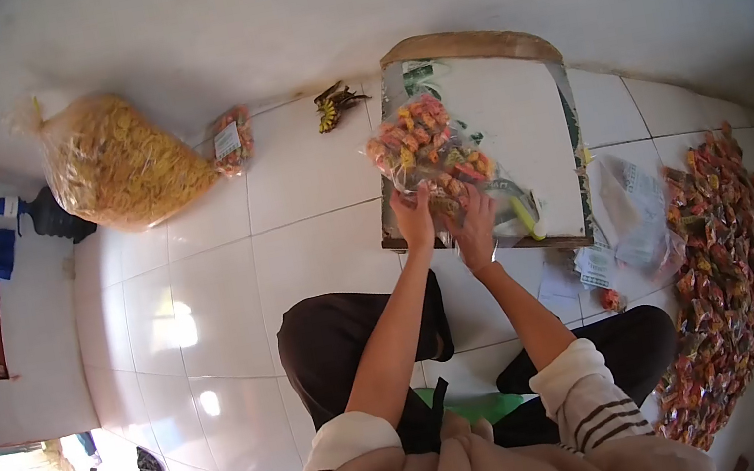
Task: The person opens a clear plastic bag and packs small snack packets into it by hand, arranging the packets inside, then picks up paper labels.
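Observation:
A transparent plastic bag of small orange and yellow snack packets (pixel 426 141) lies over the left part of a low white-topped table (pixel 516 110). My left hand (pixel 414 221) grips the bag's near edge, with its fingers curled round the plastic. Beside it, my right hand (pixel 473 226) closes on the same edge, a little further right. The fingertips of both hands are partly hidden by the plastic. Just right of my right hand, a yellow-green stick-like object (pixel 525 217) with a pale end lies on the table.
Many small packets (pixel 717 276) are heaped on the floor at right, beside printed plastic bags (pixel 637 210). A large sack of yellow chips (pixel 118 165), a labelled snack bag (pixel 231 142) and some bananas (pixel 330 113) stand along the wall. A loose packet (pixel 611 299) lies near my knee.

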Available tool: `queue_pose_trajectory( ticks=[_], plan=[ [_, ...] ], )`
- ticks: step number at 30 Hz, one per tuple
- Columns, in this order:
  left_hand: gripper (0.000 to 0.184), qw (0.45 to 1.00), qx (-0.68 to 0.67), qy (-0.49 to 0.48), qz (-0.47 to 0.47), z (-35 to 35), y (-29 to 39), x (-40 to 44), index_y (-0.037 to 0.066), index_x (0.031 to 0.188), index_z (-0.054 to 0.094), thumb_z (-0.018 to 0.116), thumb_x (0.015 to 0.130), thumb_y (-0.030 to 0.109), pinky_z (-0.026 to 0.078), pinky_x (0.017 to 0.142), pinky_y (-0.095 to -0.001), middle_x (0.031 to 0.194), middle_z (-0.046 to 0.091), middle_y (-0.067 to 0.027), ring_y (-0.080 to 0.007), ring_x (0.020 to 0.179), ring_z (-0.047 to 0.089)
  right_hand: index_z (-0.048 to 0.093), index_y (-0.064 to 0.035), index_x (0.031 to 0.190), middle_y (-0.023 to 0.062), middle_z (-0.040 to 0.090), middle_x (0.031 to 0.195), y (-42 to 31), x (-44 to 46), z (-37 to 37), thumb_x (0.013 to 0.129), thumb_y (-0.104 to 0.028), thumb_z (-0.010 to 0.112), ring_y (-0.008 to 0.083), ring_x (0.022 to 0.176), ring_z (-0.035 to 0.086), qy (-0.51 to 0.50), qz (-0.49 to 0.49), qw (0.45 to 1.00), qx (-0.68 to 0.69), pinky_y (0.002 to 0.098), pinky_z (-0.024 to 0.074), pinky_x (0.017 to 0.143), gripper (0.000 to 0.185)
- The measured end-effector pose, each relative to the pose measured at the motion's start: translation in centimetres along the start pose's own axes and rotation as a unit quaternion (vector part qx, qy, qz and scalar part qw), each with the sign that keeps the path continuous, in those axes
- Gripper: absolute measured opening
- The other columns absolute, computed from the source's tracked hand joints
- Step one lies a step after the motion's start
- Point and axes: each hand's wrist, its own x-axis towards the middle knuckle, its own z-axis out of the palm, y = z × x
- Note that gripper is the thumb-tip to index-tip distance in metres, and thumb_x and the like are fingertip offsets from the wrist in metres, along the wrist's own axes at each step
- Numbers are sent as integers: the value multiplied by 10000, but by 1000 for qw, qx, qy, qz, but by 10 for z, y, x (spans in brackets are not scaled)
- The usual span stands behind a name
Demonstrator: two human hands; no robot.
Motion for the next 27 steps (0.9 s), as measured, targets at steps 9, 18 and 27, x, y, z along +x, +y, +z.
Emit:
queue_pose_trajectory(
  ticks=[9, 18, 27],
  plan=[
    [885, 992, 80, 25, 94, 14, 1, -22, -49, 1363, 107, 638, 789, 365, 259, 992, -404, 1279, 274, -249, -358, 1184, 317, 312, -3, 1309, 208, 344, 1225, 17, -11, -18, 760, -66, 550, 389, 1101, 350, -98, -93, 990, -32, 438, 287, 950, 602],
    [774, 978, 113, 101, 143, 19, -3, -23, -57, 1351, 133, 542, 859, 378, 280, 978, -374, 1286, 302, -239, -321, 1167, 352, 460, 29, 1175, 188, 420, 1180, 0, 30, -8, 779, 53, 429, 337, 968, 484, -112, -77, 963, 231, 371, 393, 891, 398],
    [745, 998, 45, 13, 34, 6, 18, -21, -68, 1331, 169, 570, 851, 338, 341, 890, -390, 1144, 445, -237, -338, 1020, 441, 561, -48, 1106, 277, 461, 1035, 21, 33, 34, 832, -282, 512, 400, 1023, 431, -101, 64, 991, -56, 448, 362, 862, 364]
  ],
)
